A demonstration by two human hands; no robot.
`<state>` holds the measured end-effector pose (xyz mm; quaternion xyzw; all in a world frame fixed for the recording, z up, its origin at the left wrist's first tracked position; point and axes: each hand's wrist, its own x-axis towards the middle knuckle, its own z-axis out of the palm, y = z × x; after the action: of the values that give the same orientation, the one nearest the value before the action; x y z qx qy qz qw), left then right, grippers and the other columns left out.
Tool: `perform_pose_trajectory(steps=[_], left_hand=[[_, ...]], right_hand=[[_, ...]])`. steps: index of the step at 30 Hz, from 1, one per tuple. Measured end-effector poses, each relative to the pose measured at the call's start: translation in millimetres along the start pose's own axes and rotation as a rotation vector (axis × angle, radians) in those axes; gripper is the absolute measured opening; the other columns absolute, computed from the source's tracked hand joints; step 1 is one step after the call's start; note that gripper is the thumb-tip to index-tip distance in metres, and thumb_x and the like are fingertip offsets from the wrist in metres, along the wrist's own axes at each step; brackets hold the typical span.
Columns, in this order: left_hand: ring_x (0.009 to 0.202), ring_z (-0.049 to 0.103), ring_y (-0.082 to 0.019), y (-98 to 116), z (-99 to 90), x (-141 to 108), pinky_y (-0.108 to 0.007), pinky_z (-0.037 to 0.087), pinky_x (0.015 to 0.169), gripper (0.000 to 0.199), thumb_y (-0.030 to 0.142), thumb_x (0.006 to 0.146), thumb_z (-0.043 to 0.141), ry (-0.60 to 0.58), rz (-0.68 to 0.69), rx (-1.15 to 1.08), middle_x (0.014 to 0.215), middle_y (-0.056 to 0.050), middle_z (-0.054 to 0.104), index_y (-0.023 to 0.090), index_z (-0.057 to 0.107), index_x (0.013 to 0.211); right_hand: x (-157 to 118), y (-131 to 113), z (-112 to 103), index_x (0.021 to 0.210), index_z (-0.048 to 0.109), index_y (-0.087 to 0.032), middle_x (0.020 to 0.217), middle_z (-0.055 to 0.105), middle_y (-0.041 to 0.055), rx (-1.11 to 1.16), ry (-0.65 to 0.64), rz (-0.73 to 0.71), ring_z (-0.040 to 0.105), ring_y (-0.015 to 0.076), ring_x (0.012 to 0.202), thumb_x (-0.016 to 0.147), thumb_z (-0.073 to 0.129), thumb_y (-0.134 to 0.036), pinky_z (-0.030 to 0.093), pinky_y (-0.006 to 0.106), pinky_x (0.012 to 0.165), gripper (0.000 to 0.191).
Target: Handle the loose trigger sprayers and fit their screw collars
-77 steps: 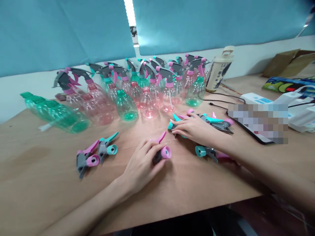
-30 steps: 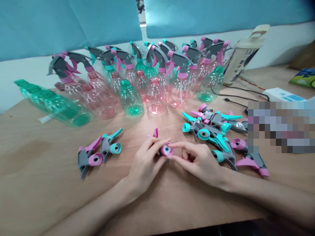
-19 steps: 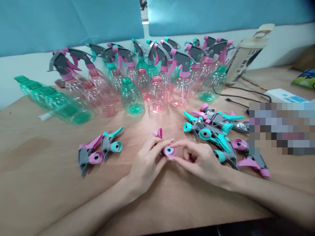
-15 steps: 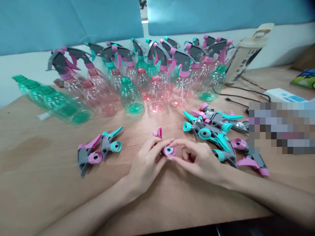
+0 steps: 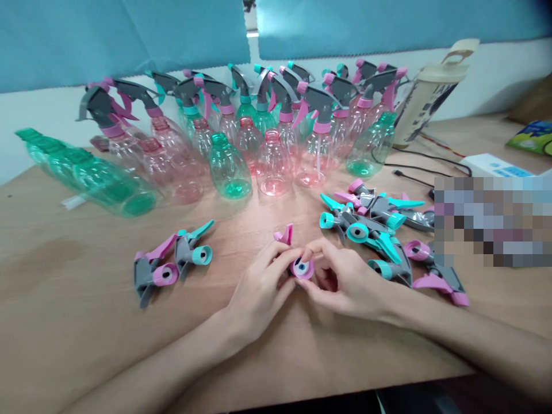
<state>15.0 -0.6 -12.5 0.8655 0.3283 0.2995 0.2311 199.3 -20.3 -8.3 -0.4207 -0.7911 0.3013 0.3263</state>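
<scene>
Above the front of the table, both my hands are closed on one trigger spray head (image 5: 303,268) with a pink collar and pink trigger. The collar opening faces me and shows a white disc with a dark hole. My left hand (image 5: 261,284) wraps the body, hiding most of it; the trigger sticks out beyond the fingers. On the other side, my right hand (image 5: 351,282) pinches the collar rim between thumb and fingers. Two loose spray heads, one pink (image 5: 156,273) and one turquoise (image 5: 192,253), lie to the left.
Several loose spray heads (image 5: 366,224) are heaped on the right. Pink and green bottles (image 5: 272,167) stand behind, some capped with spray heads, others open-necked. Green bottles (image 5: 90,172) form a row at left. A cream drinking bottle (image 5: 426,98) and black cables (image 5: 425,169) are at back right.
The held spray head has shifted slightly right and its collar has tilted. My right fingers have changed position on the rim. The view has moved a little; the other things stay put.
</scene>
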Motion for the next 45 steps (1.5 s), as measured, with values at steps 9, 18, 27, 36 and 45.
perform_pose_trajectory(steps=[9, 18, 27, 36, 45], left_hand=[[0.094, 0.056, -0.018, 2.9, 1.7, 2.0, -0.03, 0.051, 0.078, 0.025, 0.006, 0.085, 0.05, -0.013, 0.006, 0.028, 0.101, -0.006, 0.055, 0.017, 0.052, 0.107], [0.09, 0.056, -0.018, 2.8, 1.7, 2.6, -0.03, 0.052, 0.076, 0.019, 0.017, 0.089, 0.051, -0.019, 0.06, 0.094, 0.097, -0.006, 0.056, 0.017, 0.053, 0.108], [0.088, 0.057, -0.018, 3.4, 2.2, 2.9, -0.031, 0.052, 0.074, 0.02, 0.016, 0.089, 0.051, -0.038, 0.069, 0.105, 0.098, -0.006, 0.057, 0.017, 0.055, 0.108], [0.091, 0.054, -0.015, 1.5, -1.1, 3.9, -0.026, 0.048, 0.079, 0.021, 0.015, 0.087, 0.055, -0.085, 0.075, 0.056, 0.099, -0.003, 0.055, 0.018, 0.053, 0.108], [0.089, 0.056, -0.016, 2.4, -3.0, 5.8, -0.028, 0.048, 0.078, 0.022, 0.016, 0.087, 0.056, -0.07, 0.006, -0.016, 0.099, -0.004, 0.056, 0.019, 0.055, 0.108]], right_hand=[[4.4, -7.0, -9.6, 0.091, 0.046, -0.016, 0.05, 0.042, -0.0094, -0.147, -0.045, -0.034, 0.041, 0.0081, 0.042, 0.077, 0.052, -0.018, 0.032, 0.02, 0.044, 0.016], [4.9, -4.7, -31.2, 0.097, 0.058, -0.017, 0.06, 0.056, -0.0043, -0.208, -0.122, -0.121, 0.049, 0.0084, 0.052, 0.09, 0.051, -0.027, 0.035, 0.02, 0.05, 0.014], [9.0, 4.3, -31.7, 0.085, 0.062, -0.018, 0.06, 0.057, -0.0041, -0.147, -0.095, -0.169, 0.048, 0.0074, 0.052, 0.09, 0.05, -0.021, 0.036, 0.019, 0.052, 0.013], [6.9, 7.9, -29.0, 0.088, 0.059, -0.016, 0.075, 0.065, 0.0009, -0.179, -0.096, -0.163, 0.058, 0.011, 0.064, 0.092, 0.044, -0.02, 0.04, 0.022, 0.059, 0.016], [1.5, 2.6, -34.1, 0.084, 0.055, -0.018, 0.075, 0.064, 0.0015, -0.167, -0.075, -0.14, 0.057, 0.0103, 0.062, 0.094, 0.039, -0.022, 0.041, 0.021, 0.056, 0.019]])
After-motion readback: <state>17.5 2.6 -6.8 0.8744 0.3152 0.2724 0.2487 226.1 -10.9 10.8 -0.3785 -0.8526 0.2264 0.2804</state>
